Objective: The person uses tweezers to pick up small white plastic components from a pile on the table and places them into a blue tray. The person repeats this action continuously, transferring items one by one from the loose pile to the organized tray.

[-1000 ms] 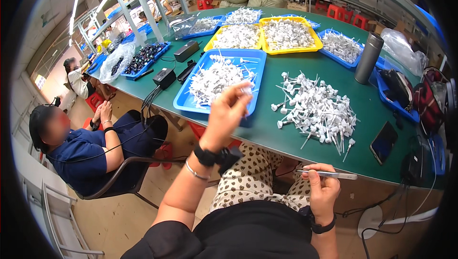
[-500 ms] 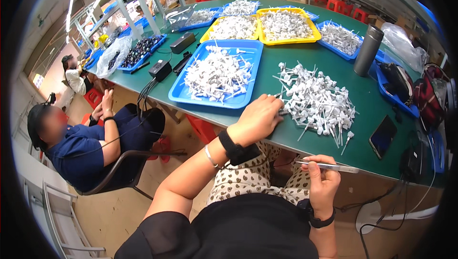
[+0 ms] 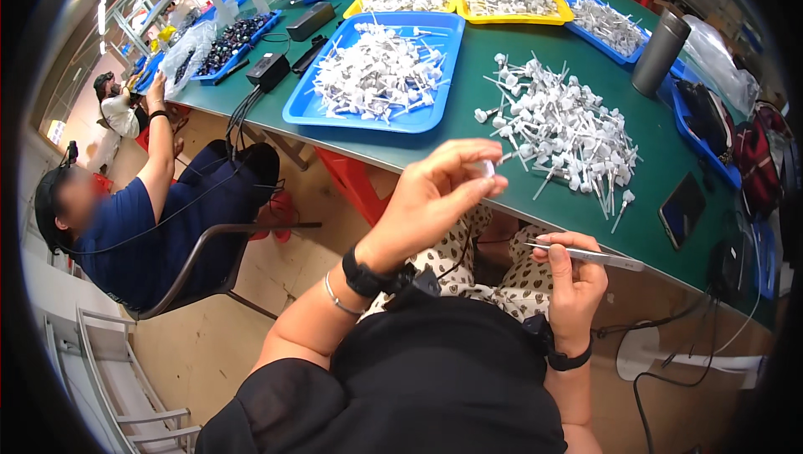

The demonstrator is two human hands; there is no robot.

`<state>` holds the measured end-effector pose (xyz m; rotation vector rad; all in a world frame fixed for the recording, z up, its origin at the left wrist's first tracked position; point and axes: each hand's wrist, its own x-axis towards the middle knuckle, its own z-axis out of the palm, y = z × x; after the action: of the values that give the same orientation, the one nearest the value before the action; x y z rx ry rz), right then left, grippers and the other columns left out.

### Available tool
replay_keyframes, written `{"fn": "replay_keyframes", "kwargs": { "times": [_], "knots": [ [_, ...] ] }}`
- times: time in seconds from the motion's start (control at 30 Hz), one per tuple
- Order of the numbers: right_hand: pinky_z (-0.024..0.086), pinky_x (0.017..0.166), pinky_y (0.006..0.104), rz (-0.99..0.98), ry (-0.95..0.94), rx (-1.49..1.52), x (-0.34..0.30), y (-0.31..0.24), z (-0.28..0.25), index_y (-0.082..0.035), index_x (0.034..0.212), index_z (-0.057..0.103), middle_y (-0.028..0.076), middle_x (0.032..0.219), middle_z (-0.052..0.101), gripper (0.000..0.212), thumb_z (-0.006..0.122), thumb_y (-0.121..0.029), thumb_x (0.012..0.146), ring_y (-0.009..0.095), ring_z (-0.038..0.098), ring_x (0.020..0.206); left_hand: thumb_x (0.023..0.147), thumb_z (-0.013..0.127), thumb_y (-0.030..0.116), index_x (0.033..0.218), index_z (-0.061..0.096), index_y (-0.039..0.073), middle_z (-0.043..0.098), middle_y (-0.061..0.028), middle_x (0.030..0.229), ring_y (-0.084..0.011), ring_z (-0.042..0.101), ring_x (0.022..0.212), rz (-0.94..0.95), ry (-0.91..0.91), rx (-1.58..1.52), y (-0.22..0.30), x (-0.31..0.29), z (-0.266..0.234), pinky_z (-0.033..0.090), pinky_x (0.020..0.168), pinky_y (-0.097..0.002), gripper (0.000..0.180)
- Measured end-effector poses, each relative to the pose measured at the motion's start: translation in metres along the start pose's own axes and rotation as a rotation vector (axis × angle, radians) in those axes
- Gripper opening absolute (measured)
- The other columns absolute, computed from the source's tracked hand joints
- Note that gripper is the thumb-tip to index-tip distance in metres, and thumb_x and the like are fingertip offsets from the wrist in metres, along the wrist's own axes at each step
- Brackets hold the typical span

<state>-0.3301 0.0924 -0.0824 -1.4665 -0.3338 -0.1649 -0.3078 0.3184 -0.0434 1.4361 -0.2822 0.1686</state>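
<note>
Just off the table's front edge, my left hand (image 3: 452,182) is raised, its thumb and fingers pinching a small white plastic piece (image 3: 488,168). My right hand (image 3: 573,287) is in front of my lap, closed round a slim silver-grey tool (image 3: 615,261) with a thin metal tip pointing left; its exact kind is unclear. Beyond my hands a loose pile of white stemmed plastic pieces (image 3: 565,124) lies on the green table (image 3: 485,111). More of them fill a blue tray (image 3: 376,125) to the left.
Yellow trays (image 3: 516,17) of white pieces stand at the back. A grey flask (image 3: 661,54), a phone (image 3: 682,210) and a bag (image 3: 763,157) are on the right. Black adapters (image 3: 268,71) lie on the left. A person in navy (image 3: 159,237) sits at left.
My left hand has lifted from the pile's edge and turned, now showing a white piece in its pinch. My right hand still holds the tool. The seated person has raised an arm toward the table.
</note>
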Motion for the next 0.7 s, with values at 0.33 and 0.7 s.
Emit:
{"fn": "replay_keyframes", "kwargs": {
  "times": [0.33, 0.7],
  "knots": [
    [0.058, 0.084, 0.0303, -0.025, -0.018, 0.25, -0.004, 0.0, 0.009, 0.005, 0.112, 0.06, 0.014, 0.105, 0.069, 0.017, 0.06, -0.009, 0.102, 0.017, 0.069, 0.089, 0.099, 0.062, 0.002, 0.128, 0.051, -0.002, 0.064, -0.0148, 0.124, -0.0207, 0.069, 0.107, -0.279, -0.029, -0.245, -0.032, -0.063, 0.036, 0.057, 0.095, -0.0329, 0.031],
    [0.058, 0.083, 0.0283, -0.004, -0.062, 0.05, -0.012, 0.008, 0.02, 0.006, 0.11, 0.063, 0.013, 0.105, 0.07, 0.014, 0.063, -0.002, 0.099, 0.017, 0.071, 0.091, 0.097, 0.064, 0.001, 0.113, 0.068, -0.003, 0.065, -0.004, 0.104, -0.0107, 0.068, 0.086, -0.304, 0.002, -0.104, -0.053, -0.068, 0.031, 0.056, 0.076, -0.0238, 0.016]
  ]
}}
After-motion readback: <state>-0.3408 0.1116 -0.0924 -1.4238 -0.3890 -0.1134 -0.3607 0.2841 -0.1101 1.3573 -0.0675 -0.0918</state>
